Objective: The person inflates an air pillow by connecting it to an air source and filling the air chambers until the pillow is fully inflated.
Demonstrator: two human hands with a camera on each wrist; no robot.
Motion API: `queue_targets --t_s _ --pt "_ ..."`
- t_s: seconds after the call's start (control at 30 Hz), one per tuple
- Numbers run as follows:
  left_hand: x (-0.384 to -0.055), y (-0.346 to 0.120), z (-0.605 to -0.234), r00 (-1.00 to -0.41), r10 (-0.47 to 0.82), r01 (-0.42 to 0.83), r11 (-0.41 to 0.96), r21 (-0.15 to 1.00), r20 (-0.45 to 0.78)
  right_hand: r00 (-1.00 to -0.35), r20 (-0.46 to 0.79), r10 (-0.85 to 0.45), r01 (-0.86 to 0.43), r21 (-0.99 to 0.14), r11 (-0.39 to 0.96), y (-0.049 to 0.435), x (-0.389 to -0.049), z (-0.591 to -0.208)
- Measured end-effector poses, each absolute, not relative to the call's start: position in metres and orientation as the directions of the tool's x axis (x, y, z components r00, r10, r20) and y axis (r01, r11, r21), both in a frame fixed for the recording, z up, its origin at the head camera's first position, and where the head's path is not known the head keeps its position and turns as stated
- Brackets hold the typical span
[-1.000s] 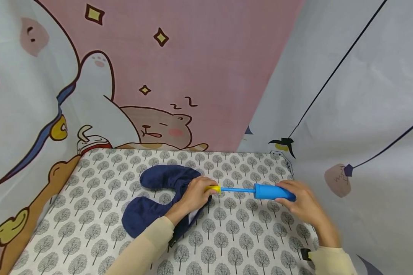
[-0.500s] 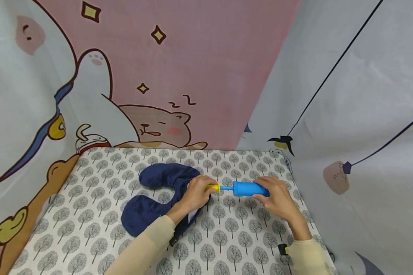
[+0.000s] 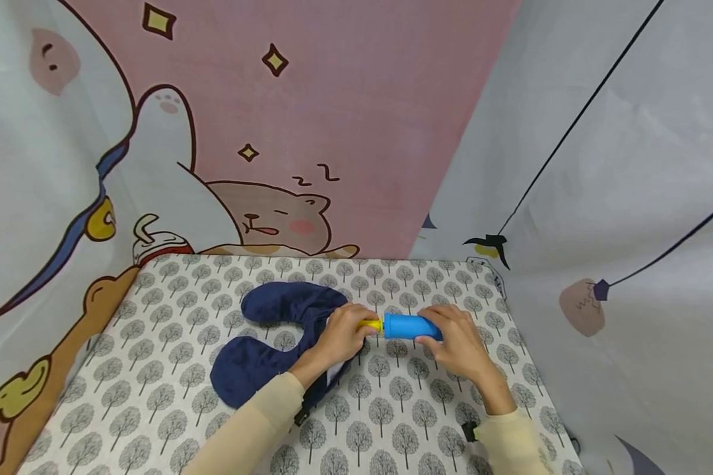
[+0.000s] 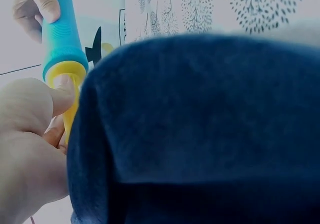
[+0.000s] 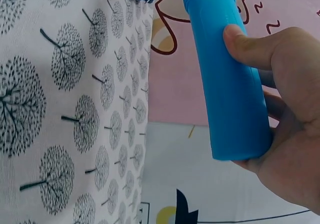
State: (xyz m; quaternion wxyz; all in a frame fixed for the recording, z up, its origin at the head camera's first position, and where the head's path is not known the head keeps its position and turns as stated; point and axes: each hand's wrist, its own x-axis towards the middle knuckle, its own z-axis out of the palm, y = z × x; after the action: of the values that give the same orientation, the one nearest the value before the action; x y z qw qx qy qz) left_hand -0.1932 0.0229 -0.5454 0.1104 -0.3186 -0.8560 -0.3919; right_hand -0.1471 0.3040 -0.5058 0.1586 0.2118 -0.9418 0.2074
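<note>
A blue hand pump (image 3: pixel 405 326) lies level between my hands, its yellow handle (image 4: pixel 72 71) pushed up against the barrel. My left hand (image 3: pixel 341 336) grips that handle over the right end of a navy U-shaped neck pillow (image 3: pixel 246 369). Curled around the blue barrel (image 5: pixel 227 83) is my right hand (image 3: pixel 457 340), thumb along its side. The pillow's soft navy cloth fills most of the left wrist view. A pale patch (image 3: pixel 335 373) shows on the pillow under my left wrist; whatever lies beneath the left hand is hidden.
A white cloth with printed trees (image 3: pixel 178 356) covers the table. A pink and grey curtain (image 3: pixel 362 119) with cartoon animals hangs behind it, and a grey curtain (image 3: pixel 642 198) borders the right side.
My right hand has moved left with the blue barrel, and the pump's thin blue rod has slid inside it. The left hand and the pillow have stayed nearly in place.
</note>
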Motion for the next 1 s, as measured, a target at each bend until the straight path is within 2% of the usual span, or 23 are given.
queue_targets --t_s 0.4,1.0 --pt "-0.197 0.016 -0.538 -0.789 0.493 0.603 0.514 0.61 0.366 -0.887 0.342 -0.311 -0.438 -0.402 0.804 0.339 -0.139 -0.506" --pt "-0.198 0.014 -0.537 -0.811 0.466 0.573 0.512 0.641 0.353 -0.9 0.334 -0.281 -0.407 -0.408 0.817 0.408 -0.131 -0.492"
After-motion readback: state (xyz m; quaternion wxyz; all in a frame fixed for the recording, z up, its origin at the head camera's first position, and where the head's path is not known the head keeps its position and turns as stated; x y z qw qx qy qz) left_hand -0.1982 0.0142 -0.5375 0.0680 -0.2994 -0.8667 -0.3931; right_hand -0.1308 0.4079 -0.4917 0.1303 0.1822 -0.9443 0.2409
